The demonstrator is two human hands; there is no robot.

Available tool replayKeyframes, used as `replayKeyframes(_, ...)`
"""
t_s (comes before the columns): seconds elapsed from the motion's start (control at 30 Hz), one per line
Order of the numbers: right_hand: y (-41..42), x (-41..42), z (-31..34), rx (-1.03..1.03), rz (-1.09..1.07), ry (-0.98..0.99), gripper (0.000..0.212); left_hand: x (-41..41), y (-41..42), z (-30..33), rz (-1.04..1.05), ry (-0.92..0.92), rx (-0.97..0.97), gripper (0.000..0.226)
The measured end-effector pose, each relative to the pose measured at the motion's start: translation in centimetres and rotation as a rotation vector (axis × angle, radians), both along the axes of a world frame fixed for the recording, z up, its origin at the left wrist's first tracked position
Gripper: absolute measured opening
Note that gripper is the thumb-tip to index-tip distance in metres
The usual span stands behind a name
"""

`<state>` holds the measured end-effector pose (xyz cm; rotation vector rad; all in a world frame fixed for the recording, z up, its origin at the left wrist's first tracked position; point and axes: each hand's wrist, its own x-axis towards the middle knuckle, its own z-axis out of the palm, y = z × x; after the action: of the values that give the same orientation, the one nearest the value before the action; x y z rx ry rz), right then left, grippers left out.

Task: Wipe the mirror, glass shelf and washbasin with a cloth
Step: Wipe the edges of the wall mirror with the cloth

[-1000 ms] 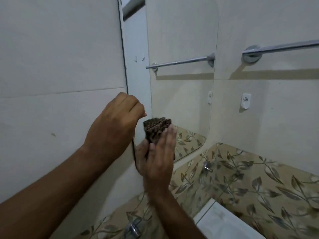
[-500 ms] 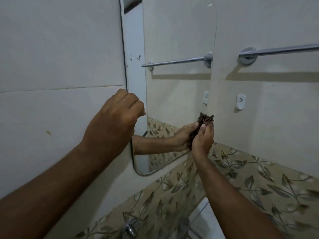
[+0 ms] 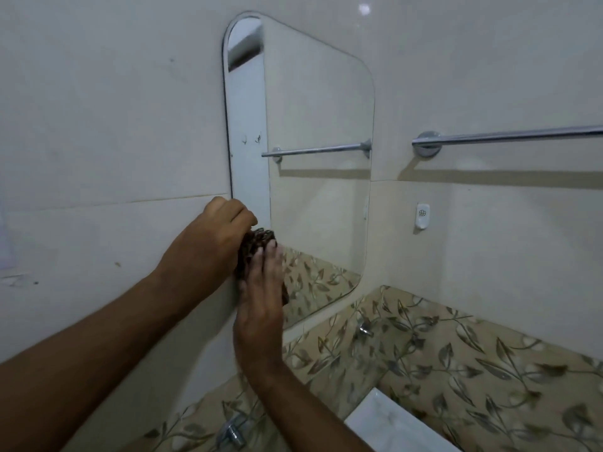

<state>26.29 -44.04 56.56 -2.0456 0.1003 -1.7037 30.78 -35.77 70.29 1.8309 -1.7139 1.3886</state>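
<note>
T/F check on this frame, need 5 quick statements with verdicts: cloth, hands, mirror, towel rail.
1. The right hand presses the cloth flat against the mirror. True.
2. The cloth is at the mirror's top right corner. False: it is at the lower left.
3. The left hand is at the mirror's left edge, fingers curled. True.
4. A towel hangs on the towel rail. False: the rail is bare.
5. The cloth is white. False: it is dark brown.
</note>
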Motion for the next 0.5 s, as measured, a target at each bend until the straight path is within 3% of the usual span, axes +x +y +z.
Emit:
replayKeyframes(0.2,-4.7,-0.4,-0.5,-0.317,-0.1,0.024,0.047,0.4,-0.1,1.2,0.011,-0.033,-0.077,0.018)
replayKeyframes(0.37,-9.8,0.4,1.0,-0.116,-0.134,-0.006,0.055,0.0,-0.4,0.8,-0.026,-0.024,-0.11,0.019)
replayKeyframes(0.5,-15.0,0.9,3.6,0.174,-0.212,-0.085,0.053,0.0,-0.3,0.8,-0.013,0.009,-0.11,0.017)
